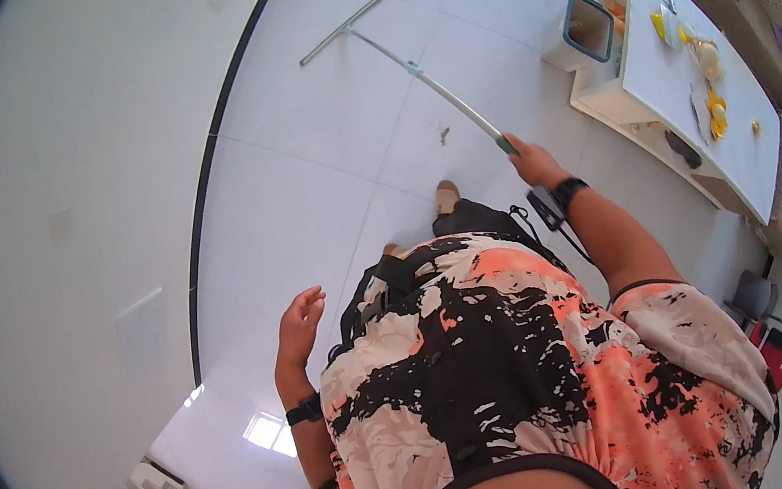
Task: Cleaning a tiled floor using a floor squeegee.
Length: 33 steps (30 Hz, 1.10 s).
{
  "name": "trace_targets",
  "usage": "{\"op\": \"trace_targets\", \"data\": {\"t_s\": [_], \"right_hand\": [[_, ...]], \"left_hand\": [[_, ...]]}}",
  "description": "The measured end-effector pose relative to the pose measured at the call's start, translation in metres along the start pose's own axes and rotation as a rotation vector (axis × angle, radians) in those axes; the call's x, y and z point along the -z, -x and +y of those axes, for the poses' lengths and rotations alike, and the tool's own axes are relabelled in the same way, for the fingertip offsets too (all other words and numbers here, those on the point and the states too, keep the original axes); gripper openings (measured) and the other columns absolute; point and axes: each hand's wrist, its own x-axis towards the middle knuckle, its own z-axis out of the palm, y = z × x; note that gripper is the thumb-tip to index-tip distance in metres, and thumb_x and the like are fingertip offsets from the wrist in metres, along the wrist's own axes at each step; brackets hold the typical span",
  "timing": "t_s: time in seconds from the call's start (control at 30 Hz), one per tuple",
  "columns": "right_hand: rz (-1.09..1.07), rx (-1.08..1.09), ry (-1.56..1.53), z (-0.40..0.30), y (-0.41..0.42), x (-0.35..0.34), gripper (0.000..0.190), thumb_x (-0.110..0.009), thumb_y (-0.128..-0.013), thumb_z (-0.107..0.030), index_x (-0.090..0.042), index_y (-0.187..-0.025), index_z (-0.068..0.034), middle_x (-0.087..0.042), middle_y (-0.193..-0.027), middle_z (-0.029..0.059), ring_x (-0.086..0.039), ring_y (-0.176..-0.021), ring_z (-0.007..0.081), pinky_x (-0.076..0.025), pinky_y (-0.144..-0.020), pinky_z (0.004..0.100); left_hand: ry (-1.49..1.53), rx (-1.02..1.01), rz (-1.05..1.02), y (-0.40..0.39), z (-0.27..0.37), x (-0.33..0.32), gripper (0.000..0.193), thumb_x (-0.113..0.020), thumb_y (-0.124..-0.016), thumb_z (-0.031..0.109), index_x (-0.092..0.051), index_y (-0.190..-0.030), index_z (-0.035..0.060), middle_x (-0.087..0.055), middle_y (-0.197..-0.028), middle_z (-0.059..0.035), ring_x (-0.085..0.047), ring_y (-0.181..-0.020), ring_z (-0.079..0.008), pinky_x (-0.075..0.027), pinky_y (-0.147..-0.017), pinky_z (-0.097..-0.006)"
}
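Observation:
My right hand (535, 161) grips the green end of a telescopic metal pole that slants away across the pale tiled floor (301, 151). At the far end of the pole, a wide floor squeegee (343, 28) lies on the tiles, with its bar angled towards the dark skirting line. Beside my body at the left, my left hand (302, 326) is raised with bent fingers and holds nothing. A small piece of brownish debris (444, 135) sits on the floor, left of the pole and beyond my shoe (446, 197).
A white coffee table (685, 79) bearing yellow items stands at the right, with a waste bin (589, 29) at its end. Behind it runs a beige sofa (750, 8). A white wall (63, 180) with black skirting (201, 189) rises on the left. A red object (778, 350) is at lower right.

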Motion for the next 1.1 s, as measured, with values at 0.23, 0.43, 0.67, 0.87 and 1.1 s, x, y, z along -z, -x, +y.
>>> {"op": "trace_targets", "data": {"t_s": [0.23, 0.43, 0.67, 0.87, 1.1], "right_hand": [[-0.125, -0.246, 0.001, 0.084, 0.205, -0.011, 0.06, -0.053, -0.089, -0.021, -0.024, -0.14, -0.032, -0.063, -0.089, 0.0212, -0.06, -0.083, 0.0402, -0.047, -0.072, 0.0498], [-0.191, -0.516, -0.078, 0.064, 0.37, -0.026, 0.066, -0.054, -0.087, -0.019, -0.021, -0.143, -0.03, -0.063, -0.094, 0.0216, -0.06, -0.084, 0.0416, -0.048, -0.071, 0.0476], [-0.173, -0.736, -0.285, -0.016, 0.433, -0.095, 0.065, -0.055, -0.087, -0.021, -0.024, -0.143, -0.028, -0.062, -0.098, 0.0229, -0.06, -0.087, 0.0405, -0.048, -0.074, 0.0463], [0.078, -0.789, -0.213, -0.123, 0.386, -0.127, 0.06, -0.055, -0.088, -0.027, -0.028, -0.141, -0.028, -0.063, -0.088, 0.0196, -0.062, -0.083, 0.0376, -0.049, -0.075, 0.046], [-0.013, -1.031, -0.339, -0.236, 0.266, -0.14, 0.054, -0.051, -0.091, -0.03, -0.028, -0.14, -0.032, -0.064, -0.09, 0.0175, -0.061, -0.086, 0.0359, -0.047, -0.074, 0.0457]], "left_hand": [[-0.126, -0.098, -0.124, -0.057, 0.055, -0.004, 0.035, -0.056, -0.09, 0.022, -0.056, -0.119, 0.0041, -0.063, -0.112, -0.0097, -0.057, -0.105, -0.0179, -0.042, -0.093, -0.032], [-0.238, -0.194, -0.256, -0.108, 0.105, 0.003, 0.034, -0.056, -0.09, 0.02, -0.055, -0.12, 0.0039, -0.063, -0.111, -0.0104, -0.057, -0.104, -0.0173, -0.043, -0.092, -0.0307], [-0.342, -0.26, -0.441, -0.183, 0.16, 0.03, 0.036, -0.054, -0.092, 0.019, -0.052, -0.123, 0.0012, -0.06, -0.116, -0.0119, -0.054, -0.111, -0.0189, -0.04, -0.097, -0.0314], [-0.514, -0.419, -0.576, -0.239, 0.193, 0.066, 0.034, -0.057, -0.09, 0.021, -0.056, -0.118, 0.0027, -0.063, -0.109, -0.01, -0.058, -0.099, -0.0175, -0.044, -0.09, -0.0312], [-0.804, -0.494, -0.797, -0.316, 0.228, 0.08, 0.033, -0.058, -0.089, 0.02, -0.057, -0.117, 0.003, -0.064, -0.107, -0.0109, -0.06, -0.097, -0.02, -0.047, -0.085, -0.0327]]}}
